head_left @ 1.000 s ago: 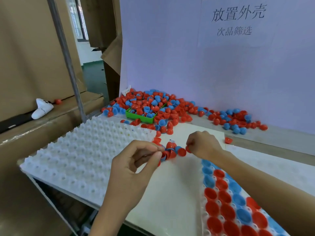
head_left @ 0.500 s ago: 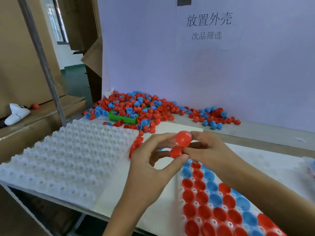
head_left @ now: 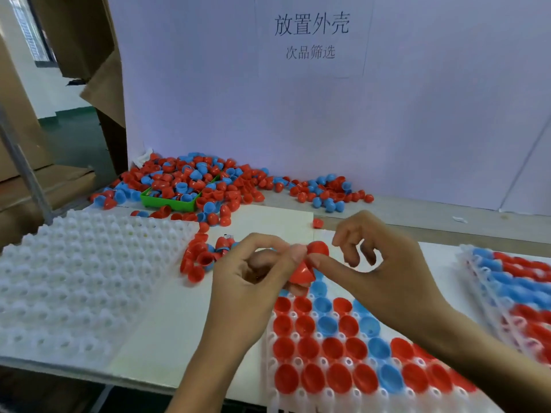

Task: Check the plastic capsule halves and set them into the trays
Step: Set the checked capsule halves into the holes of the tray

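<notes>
1. Broadly, the biggest thing is the white dimpled plastic tray (head_left: pixel 83 281) at nine o'clock on the pale tabletop (head_left: pixel 167 329), with nothing in its pockets.
2. Next, at five o'clock, the white pocketed tray half filled with red and blue cups (head_left: pixel 334 353) runs toward the lower edge; a stack of filled trays (head_left: pixel 512 293) sits at three o'clock.
3. At eleven o'clock, a heap of loose red and blue plastic capsule halves (head_left: pixel 202 180) buries a small green plastic bin (head_left: pixel 167 201), and a smaller cluster (head_left: pixel 202 257) lies just left of the hands.
4. The left hand (head_left: pixel 256 281) has thumb and forefinger curled, pinching the lower red dome-shaped capsule half (head_left: pixel 301 274).
5. The right hand (head_left: pixel 384 263) pinches the upper red capsule half (head_left: pixel 318 248) between thumb and a finger, other fingers loosely curled. Both pieces touch, held above the far end of the part-filled tray.
6. Risk, as I judge it: the smooth halves are held only by fingertips, so pulling them apart could flick one away, or a hurried look could let a flawed piece reach a pocket.
</notes>
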